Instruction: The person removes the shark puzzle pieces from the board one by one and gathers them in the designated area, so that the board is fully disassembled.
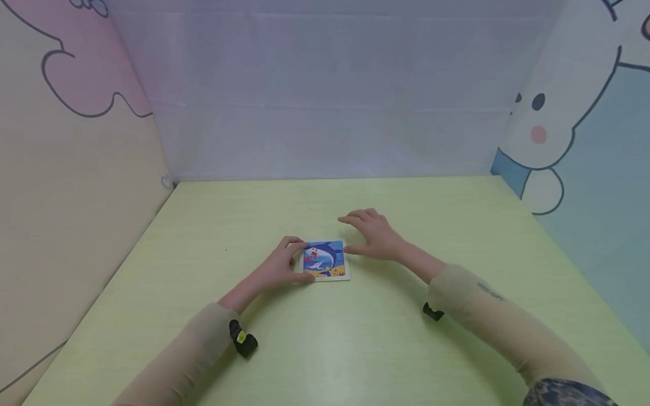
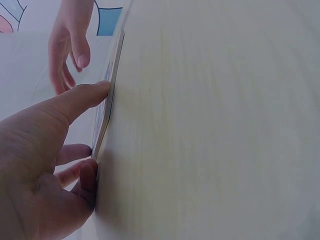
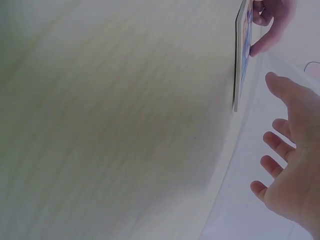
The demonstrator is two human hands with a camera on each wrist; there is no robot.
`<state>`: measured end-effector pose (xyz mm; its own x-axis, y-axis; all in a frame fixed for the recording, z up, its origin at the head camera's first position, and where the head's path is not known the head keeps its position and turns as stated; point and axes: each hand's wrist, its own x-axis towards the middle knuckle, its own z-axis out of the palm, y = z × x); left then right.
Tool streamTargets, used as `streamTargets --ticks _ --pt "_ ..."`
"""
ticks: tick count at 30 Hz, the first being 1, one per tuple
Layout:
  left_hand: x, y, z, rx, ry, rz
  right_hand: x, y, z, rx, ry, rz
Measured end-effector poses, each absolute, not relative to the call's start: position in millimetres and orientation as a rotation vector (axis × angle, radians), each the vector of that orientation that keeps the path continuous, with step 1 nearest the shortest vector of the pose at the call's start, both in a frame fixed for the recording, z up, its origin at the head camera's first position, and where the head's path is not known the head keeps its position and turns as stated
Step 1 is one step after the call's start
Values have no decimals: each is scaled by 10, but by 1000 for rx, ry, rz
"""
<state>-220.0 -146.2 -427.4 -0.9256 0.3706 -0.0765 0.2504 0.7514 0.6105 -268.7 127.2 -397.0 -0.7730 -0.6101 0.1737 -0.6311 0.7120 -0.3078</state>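
Two bare hands are observed at one square picture board (image 1: 325, 259). The left hand (image 1: 276, 269) grasps this board at its left side: the thumb bears on the near left corner, with the fingers bent at the far left corner. The board lies on the pale green table (image 1: 325, 349), immediately right of that grip, its printed face up, showing a blue sea animal above a yellow bottom strip within a white border. Whether its held side is lifted slightly cannot be determined.

The right hand (image 1: 374, 237) is released and holds nothing. It hovers across the board from the grip, fingers extended, thumb just beside the right edge; the right wrist view shows a gap there.

Behind the grip, each light sleeve (image 1: 178, 349) has a black wrist device (image 1: 244, 341) at its cuff. Beyond the grip, a whitish sheet (image 1: 335, 96) backs the table.
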Motion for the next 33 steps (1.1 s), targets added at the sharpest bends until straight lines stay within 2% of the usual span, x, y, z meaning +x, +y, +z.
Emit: streamTargets --ticks 20,33 --pt "-2207 -1485 -4290 492 2744 926 -2756 965 -4118 998 -2940 473" --pt "-2228 -1476 -4287 485 2724 936 -2709 900 -4053 910 -3090 651"
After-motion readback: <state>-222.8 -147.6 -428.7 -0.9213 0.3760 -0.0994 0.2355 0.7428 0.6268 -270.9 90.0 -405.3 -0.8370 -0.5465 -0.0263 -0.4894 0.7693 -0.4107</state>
